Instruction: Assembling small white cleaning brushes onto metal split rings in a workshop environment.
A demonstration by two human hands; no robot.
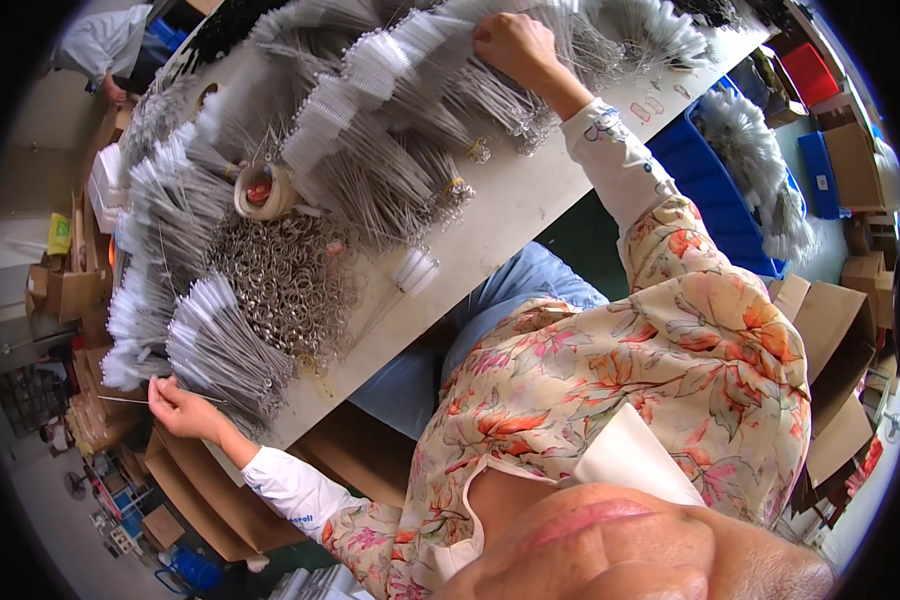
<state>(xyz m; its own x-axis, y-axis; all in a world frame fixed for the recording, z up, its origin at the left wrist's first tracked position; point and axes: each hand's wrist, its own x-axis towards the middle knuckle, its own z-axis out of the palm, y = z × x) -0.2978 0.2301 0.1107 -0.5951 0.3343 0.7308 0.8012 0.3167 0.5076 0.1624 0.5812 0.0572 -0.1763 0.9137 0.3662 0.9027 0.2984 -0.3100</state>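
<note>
Thin, straight, pale rod, perhaps metal

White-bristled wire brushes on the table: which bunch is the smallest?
The few thin grey-wire, white-bristled brushes right of the silvery metal ring pile; the other bunches are far thicker.

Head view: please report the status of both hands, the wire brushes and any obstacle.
Left hand: pinching thin rod. Right hand: at wire brushes, grip unclear. Metal rings: heaped among brushes, possible obstacle.
</note>
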